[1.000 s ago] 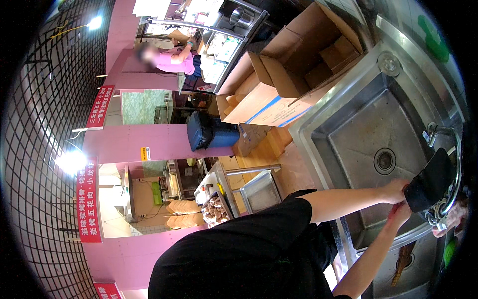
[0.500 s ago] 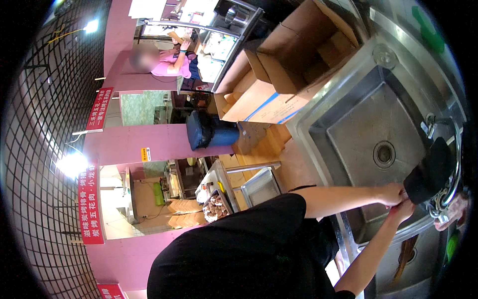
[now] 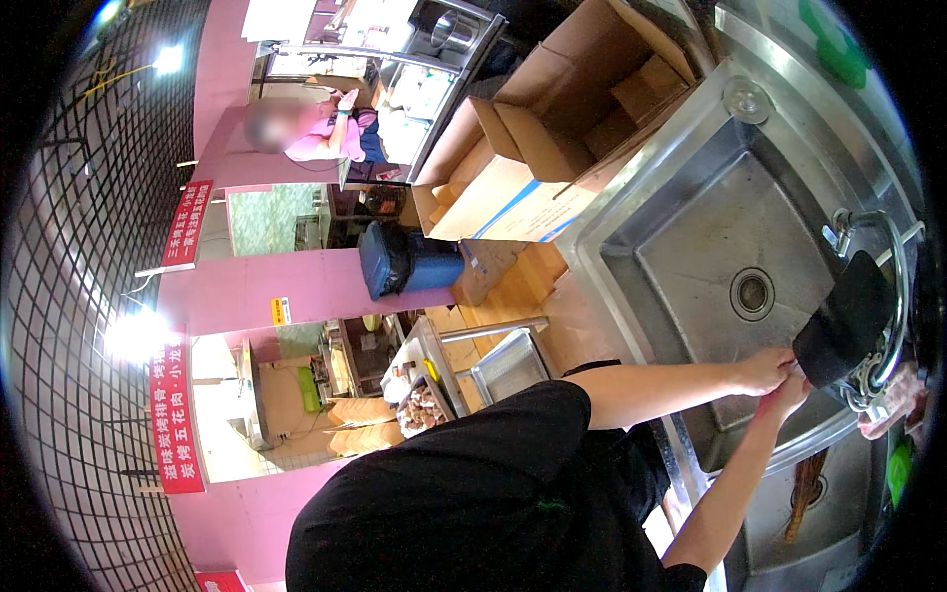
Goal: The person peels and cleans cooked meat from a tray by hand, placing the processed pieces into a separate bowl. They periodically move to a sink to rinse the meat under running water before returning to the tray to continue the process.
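Both my forearms reach over the rim of a stainless steel sink (image 3: 681,247). My left hand (image 3: 764,373), on the upper arm in the head view, and my right hand (image 3: 786,393), on the lower one, meet with fingers pressed together. A small pale bit shows between the fingers; what it is I cannot make out. Against the fingertips appears a flat, dark black piece (image 3: 840,321) with a rounded outline; I cannot tell whether the hands grip it. Beyond it curves a metal faucet (image 3: 900,286).
A second basin (image 3: 760,543) holds a long brown object (image 3: 807,488). Pinkish lumps (image 3: 888,409) and a green item (image 3: 899,469) lie past the faucet. A big cardboard box (image 3: 523,202) stands beside the sink, a blue bin (image 3: 434,271) behind. A co-worker in pink (image 3: 321,138) stands farther off.
The whole view has shifted slightly. My hands stay together by the black piece. The co-worker's arms have changed position.
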Available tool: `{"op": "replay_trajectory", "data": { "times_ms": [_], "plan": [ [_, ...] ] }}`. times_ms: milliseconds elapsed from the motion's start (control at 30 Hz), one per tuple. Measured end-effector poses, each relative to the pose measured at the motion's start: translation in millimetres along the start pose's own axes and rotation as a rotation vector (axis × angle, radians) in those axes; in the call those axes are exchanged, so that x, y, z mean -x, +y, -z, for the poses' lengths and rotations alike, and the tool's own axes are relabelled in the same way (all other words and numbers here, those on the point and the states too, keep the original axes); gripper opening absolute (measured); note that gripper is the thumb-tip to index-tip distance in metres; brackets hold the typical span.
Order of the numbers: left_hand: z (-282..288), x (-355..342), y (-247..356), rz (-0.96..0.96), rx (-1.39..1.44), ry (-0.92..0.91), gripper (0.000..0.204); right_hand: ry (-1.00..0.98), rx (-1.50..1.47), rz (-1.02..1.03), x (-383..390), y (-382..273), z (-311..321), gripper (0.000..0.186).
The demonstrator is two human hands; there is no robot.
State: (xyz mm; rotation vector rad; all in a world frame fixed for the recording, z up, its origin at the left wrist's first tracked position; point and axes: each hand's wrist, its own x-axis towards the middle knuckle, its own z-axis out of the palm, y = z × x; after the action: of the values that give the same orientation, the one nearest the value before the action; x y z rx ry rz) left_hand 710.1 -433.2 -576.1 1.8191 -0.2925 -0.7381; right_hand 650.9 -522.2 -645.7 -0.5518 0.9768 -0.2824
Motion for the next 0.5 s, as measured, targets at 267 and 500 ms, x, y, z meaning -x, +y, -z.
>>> {"op": "replay_trajectory", "data": {
  "times_ms": [267, 500],
  "plan": [
    [19, -13, 16, 0.509, 0.496, 0.019, 0.021, -0.076, 0.185, 0.034, 28, 0, -22, 0.031],
    [35, 0, 64, 0.560, 0.555, -0.044, 0.004, 0.383, 0.543, 0.214, 6, 8, -19, 0.019]
  ]
}}
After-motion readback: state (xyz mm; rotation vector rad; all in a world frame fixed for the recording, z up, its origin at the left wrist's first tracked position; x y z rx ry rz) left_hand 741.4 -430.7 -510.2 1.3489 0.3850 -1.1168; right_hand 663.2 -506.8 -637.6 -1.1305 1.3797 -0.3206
